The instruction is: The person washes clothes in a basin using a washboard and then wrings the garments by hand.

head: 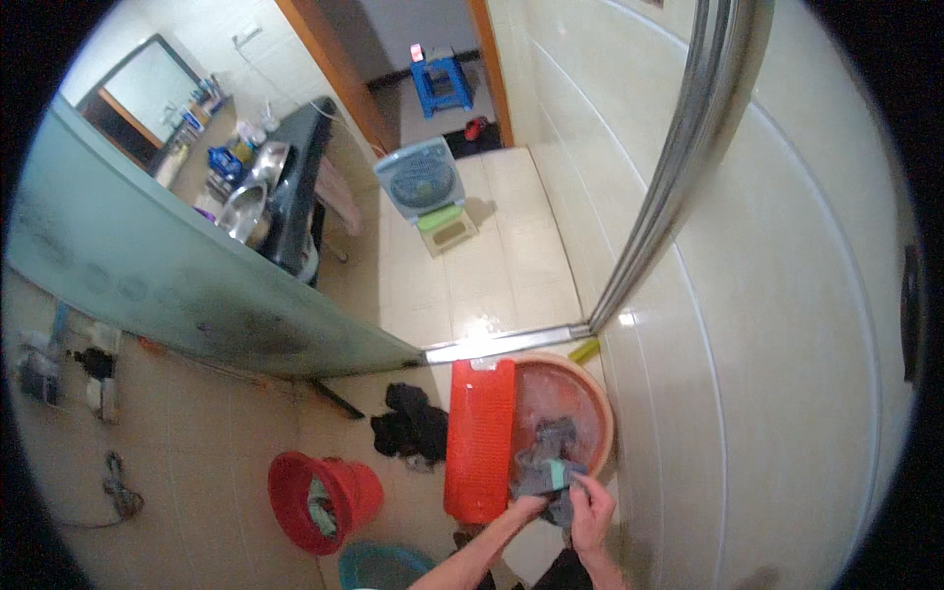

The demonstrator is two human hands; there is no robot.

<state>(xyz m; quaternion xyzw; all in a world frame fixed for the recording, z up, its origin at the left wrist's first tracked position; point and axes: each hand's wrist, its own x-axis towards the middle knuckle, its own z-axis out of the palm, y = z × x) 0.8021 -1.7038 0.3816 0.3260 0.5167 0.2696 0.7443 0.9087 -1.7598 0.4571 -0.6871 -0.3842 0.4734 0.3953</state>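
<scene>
My left hand [532, 505] reaches to the near rim of a round pink basin [603, 413] and touches a wet grey garment [532, 478] with a light green patch; its fingers are mostly hidden by the cloth. My right hand [592, 509] grips the same garment at its right edge. Part of the cloth hangs over the rim, and more grey cloth lies in the sudsy water. A red plastic washboard [481, 442] rests across the basin's left side.
Dark clothes [413, 428] lie on the tiled floor left of the washboard. A red bucket [284, 509] with cloth inside and a teal basin [380, 566] stand lower left. Beyond the metal door track [501, 344] are a box fan [422, 181] and a blue stool [442, 85]. A tiled wall rises at right.
</scene>
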